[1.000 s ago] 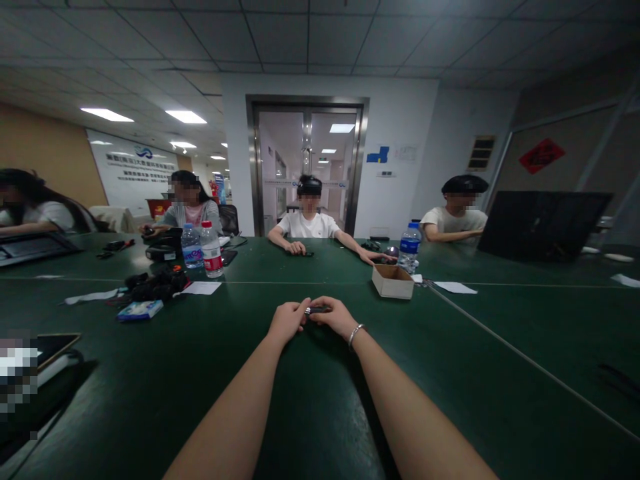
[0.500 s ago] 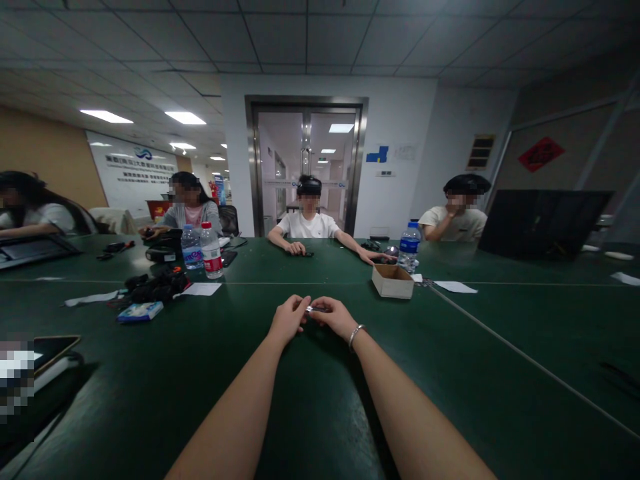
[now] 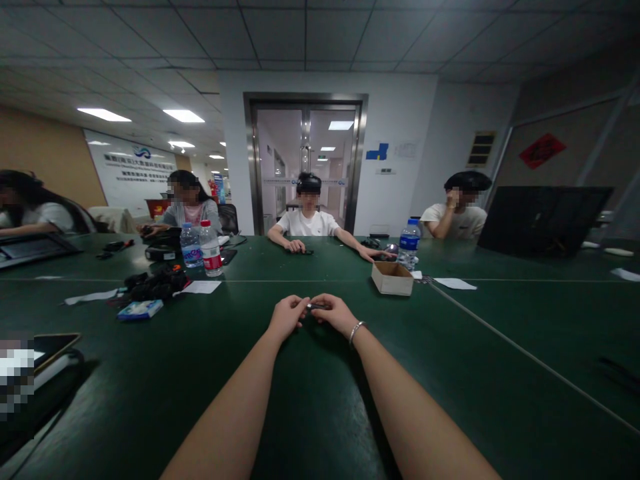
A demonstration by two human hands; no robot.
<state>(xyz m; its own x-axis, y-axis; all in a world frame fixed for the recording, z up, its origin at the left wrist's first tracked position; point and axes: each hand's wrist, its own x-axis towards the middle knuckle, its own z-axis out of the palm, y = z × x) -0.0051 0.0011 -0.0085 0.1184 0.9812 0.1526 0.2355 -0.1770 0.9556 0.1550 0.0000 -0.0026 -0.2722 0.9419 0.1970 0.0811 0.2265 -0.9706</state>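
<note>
Just above the dark green table (image 3: pixel 320 400), my two hands meet in the middle of the view. Between them is a small, slim dark object with a shiny silvery end (image 3: pixel 309 306); its kind is too small to make out. My right hand (image 3: pixel 336 315), with a silver bracelet on its wrist, pinches the dark part. The fingers of my left hand (image 3: pixel 289 316) are closed at the silvery end. Some of the left fingertips are hidden behind the hand.
Ahead to the right stands an open cardboard box (image 3: pixel 392 285), with a blue-labelled bottle (image 3: pixel 409 244) behind it. At left lie black gear (image 3: pixel 155 285), a blue-and-white packet (image 3: pixel 141 310) and two bottles (image 3: pixel 211 250). A person (image 3: pixel 309 223) sits opposite; others sit on both sides.
My hands stay together in nearly the same place. Less of the object's silvery part shows between the fingers now. The view has shifted very slightly.
</note>
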